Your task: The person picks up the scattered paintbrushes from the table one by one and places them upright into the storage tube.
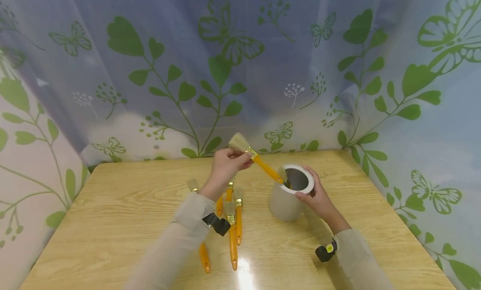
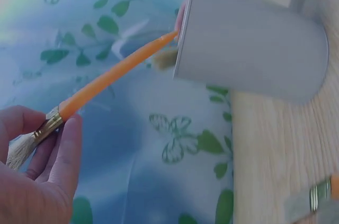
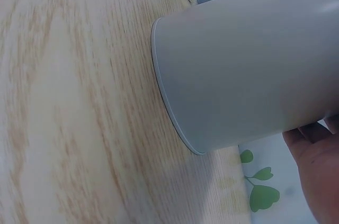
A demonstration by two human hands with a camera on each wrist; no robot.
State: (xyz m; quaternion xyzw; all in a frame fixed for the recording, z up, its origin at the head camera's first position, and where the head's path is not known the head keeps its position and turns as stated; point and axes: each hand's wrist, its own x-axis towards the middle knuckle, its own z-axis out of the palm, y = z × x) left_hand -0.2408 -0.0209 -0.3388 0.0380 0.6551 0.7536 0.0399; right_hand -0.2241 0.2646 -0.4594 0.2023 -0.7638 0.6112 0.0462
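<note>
pale sleeves nearest, running in from the bottom edge of the frame, each ending in a black wrist camera.

left hand, mid-frame: thumb and fingers pinch a flat paintbrush at its brass ferrule, bristles up and to the left, orange handle slanting down to the right. right hand, right of centre: curled round the far side of a grey cylindrical can, thumb at the white rim. cannot tell if its base sits flat.

handle tip is at the left of the can's rim; whether it is inside yet, unclear. bristles of a second brush show at the mouth.

step in hand, as i judge it: putting the brush into the can, handle first. next move seems to call for swinging the handle steeper and clearing the bristles already there, can held steady.

farther out: loose paintbrushes, lower centre, partly under the left forearm, on the wood-grain table. leaf-and-butterfly curtain fills the upper frame.
</note>
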